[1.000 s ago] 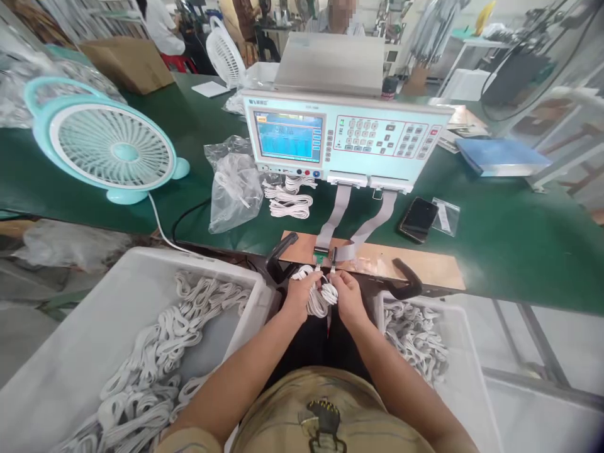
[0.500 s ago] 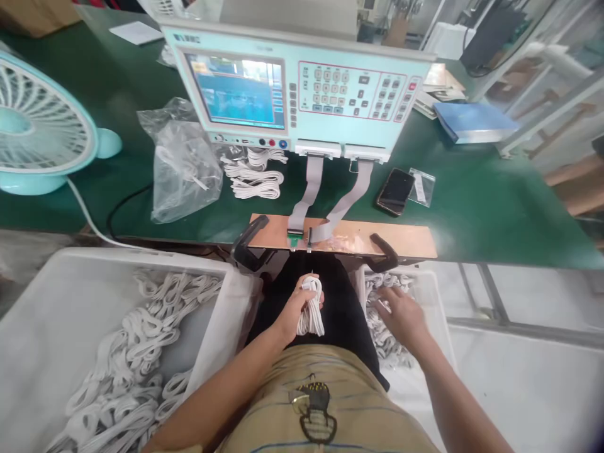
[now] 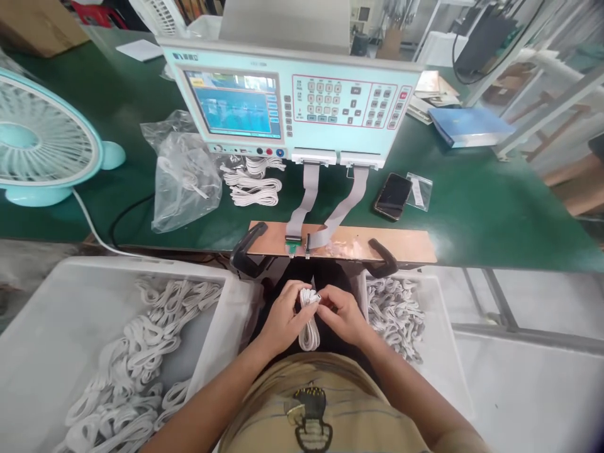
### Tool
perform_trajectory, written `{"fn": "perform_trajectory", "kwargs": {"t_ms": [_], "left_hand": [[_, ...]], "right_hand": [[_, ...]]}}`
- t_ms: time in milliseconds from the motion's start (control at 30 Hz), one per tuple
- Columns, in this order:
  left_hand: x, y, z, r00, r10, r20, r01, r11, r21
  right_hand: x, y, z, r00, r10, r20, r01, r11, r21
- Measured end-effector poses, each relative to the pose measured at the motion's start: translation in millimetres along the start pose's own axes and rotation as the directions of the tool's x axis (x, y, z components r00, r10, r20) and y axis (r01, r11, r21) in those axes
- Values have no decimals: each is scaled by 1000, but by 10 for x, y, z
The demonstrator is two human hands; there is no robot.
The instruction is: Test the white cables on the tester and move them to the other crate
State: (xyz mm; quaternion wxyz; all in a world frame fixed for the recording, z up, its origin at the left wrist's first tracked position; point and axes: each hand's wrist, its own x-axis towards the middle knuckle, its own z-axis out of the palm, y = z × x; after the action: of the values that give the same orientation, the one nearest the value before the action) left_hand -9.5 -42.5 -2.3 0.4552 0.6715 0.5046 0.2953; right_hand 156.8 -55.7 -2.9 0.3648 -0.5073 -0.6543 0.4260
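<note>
A coiled white cable (image 3: 309, 333) is gripped in my left hand (image 3: 285, 316), in front of my lap. My right hand (image 3: 343, 313) meets it from the right, thumb and fingertips pinched on the cable's end, where a small dark-tipped connector shows. Beyond both hands, a copper-coloured board (image 3: 358, 242) lies along the table's front edge. A small green circuit board (image 3: 292, 245) sits on it, joined by a grey ribbon cable (image 3: 309, 189) to a light-blue tester (image 3: 352, 141) with a lit screen.
Coiled white cables fill part of the left white bin (image 3: 217, 327) and the right bin (image 3: 441, 340). Black clamps (image 3: 248, 248) hold the board. A fan (image 3: 47, 138), a plastic bag (image 3: 186, 189), bundled cables (image 3: 255, 189), a phone (image 3: 393, 196) and a blue binder (image 3: 472, 124) rest on the green table.
My right hand has left the right bin and moved left to the cable coil, taking hold of its end. My left hand keeps the coil. The view has shifted slightly.
</note>
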Motion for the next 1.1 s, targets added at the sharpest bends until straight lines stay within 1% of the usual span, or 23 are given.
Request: {"fn": "perform_trajectory", "kwargs": {"t_ms": [67,133,200,233,267,300,333,367,433,467,533,600,767,833,900,967,1000,1033,1100], "left_hand": [[-3,-6,-63,999,26,-41,-25,999,28],[6,-11,-119,991,101,-82,-96,993,65],[35,-21,-163,976,174,-128,-160,980,116],[58,-31,-180,971,181,-155,-161,978,135],[85,-43,-191,969,161,-187,-136,981,138],[115,-57,-196,971,118,-209,-94,988,119],[147,-71,-196,976,60,-209,-45,996,74],[178,-85,-191,982,0,-187,2,1000,10],[232,-106,-175,991,-89,-99,75,989,-130],[252,-111,-167,993,-107,-54,95,978,-186],[275,-109,-160,995,-99,-11,94,966,-242],[277,-87,-167,998,-59,-15,54,972,-230],[253,24,-190,997,73,-9,-73,995,-62],[258,51,-179,996,85,-20,-85,996,-35],[277,42,-162,999,29,-38,-33,995,-91],[307,1,-153,994,-99,-45,84,963,-255],[324,-24,-155,983,-179,-31,156,917,-367],[341,-47,-162,965,-261,5,230,844,-484],[373,-71,-186,911,-389,133,372,640,-672]], "right_hand": [[55,-19,10,1000,-15,8,15,1000,0],[132,-34,31,999,-32,-9,32,999,-24],[230,-30,70,998,-45,-53,43,998,-43],[284,-20,96,996,-34,-84,31,999,-36],[338,-4,127,993,-10,-119,9,1000,-13],[390,16,160,988,25,-154,-21,999,27],[437,37,195,981,66,-183,-53,996,78],[478,59,229,973,105,-205,-79,988,132],[541,95,289,960,164,-226,-113,968,223],[562,108,311,954,185,-235,-123,959,256],[587,122,337,943,221,-250,-141,943,301],[600,122,344,934,249,-255,-158,931,330],[612,99,322,936,275,-221,-174,904,390],[614,93,311,938,267,-220,-163,902,399],[617,91,301,940,262,-217,-156,900,408],[621,86,294,940,276,-201,-167,886,433],[625,82,291,938,290,-192,-177,874,452],[629,77,289,934,307,-184,-189,860,474],[643,63,289,925,344,-162,-216,827,519]]}}
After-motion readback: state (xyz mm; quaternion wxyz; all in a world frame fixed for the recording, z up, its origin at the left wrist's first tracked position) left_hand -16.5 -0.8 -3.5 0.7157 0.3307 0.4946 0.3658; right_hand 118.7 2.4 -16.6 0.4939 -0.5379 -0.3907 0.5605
